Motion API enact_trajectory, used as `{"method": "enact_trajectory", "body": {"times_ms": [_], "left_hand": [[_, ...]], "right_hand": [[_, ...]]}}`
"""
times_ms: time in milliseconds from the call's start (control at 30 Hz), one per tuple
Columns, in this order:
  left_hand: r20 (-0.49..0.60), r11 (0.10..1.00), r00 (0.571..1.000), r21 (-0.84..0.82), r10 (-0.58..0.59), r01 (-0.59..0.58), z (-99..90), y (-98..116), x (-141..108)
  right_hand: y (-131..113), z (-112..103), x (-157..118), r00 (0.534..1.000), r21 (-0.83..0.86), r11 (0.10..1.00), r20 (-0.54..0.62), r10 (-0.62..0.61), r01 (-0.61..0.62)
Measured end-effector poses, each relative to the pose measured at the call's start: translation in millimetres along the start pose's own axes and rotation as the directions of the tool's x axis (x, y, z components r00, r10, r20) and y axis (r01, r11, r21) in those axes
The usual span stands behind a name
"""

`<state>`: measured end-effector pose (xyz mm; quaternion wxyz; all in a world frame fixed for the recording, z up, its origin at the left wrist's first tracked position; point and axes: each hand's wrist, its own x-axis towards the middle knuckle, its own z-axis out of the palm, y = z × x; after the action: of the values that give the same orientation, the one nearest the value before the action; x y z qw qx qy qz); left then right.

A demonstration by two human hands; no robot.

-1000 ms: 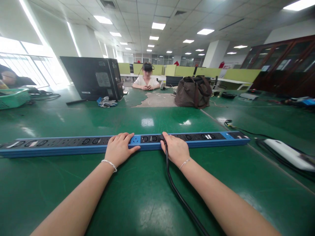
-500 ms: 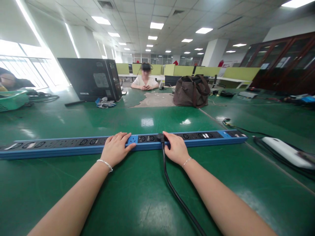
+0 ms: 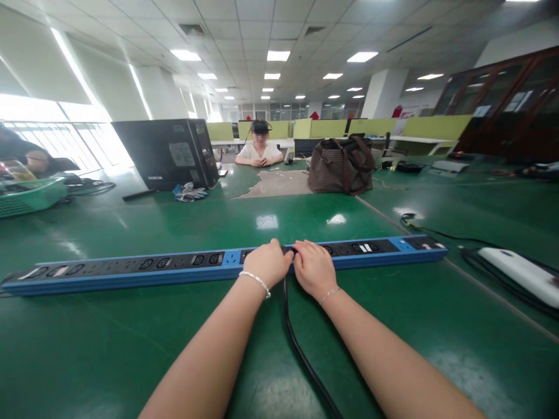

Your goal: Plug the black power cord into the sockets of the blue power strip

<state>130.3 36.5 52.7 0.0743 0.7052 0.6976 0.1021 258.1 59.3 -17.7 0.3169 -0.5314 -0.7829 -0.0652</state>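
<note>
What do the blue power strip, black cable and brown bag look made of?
Blue power strip: probably coated metal, satin; straight, evenly sheened rail. Its black socket inserts look like moulded plastic. Black cable: likely rubber or PVC jacket, soft sheen, smooth bend. Brown bag: apparently woven fabric, matte, finely patterned; could be coated.

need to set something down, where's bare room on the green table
Bare table: in front of the blue power strip, left of the left forearm; behind the strip, short of the gloves and brown bag. Crowded: mid-strip, under the left hand and right hand; far right, around the white device; far left, by the green basket.
</note>
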Motion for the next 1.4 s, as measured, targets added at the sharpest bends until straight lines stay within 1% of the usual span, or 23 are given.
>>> {"method": "enact_trajectory", "body": {"times_ms": [67,133,233,333,533,667,833,1133,1400], "left_hand": [[-0.031,0.998,0.999,0.041,-0.038,0.039,6.3,13,3],[-0.078,0.995,0.995,0.063,-0.07,0.075,11.2,21,4],[-0.122,0.993,0.989,0.08,-0.079,0.089,14.5,24,4],[-0.148,0.992,0.987,0.096,-0.064,0.079,14.5,24,5],[-0.128,0.992,0.989,0.091,-0.076,0.088,14.1,24,6],[-0.13,0.994,0.988,0.064,-0.078,0.086,15.4,20,8],[-0.105,0.995,0.991,0.048,-0.087,0.093,15.4,16,8],[-0.188,0.991,0.98,0.095,-0.07,0.089,16.7,16,5],[-0.181,0.988,0.98,0.117,-0.083,0.105,15.3,18,3]], "right_hand": [[-3,-2,0,0.999,-0.044,0.999,0.038,0.011,-0.009],[-6,-4,0,0.996,-0.092,0.995,0.082,0.032,-0.024],[-9,-7,0,0.99,-0.131,0.991,0.131,0.053,-0.036],[-10,-8,1,0.987,-0.129,0.991,0.15,0.065,-0.046],[-10,-8,1,0.986,-0.101,0.993,0.149,0.072,-0.057],[-9,-6,2,0.989,-0.097,0.994,0.128,0.07,-0.058],[-7,-2,1,0.993,-0.11,0.993,0.104,0.058,-0.046],[-9,-1,0,0.994,-0.137,0.989,0.089,0.069,-0.057],[-9,-2,0,0.991,-0.122,0.99,0.104,0.085,-0.072]]}}
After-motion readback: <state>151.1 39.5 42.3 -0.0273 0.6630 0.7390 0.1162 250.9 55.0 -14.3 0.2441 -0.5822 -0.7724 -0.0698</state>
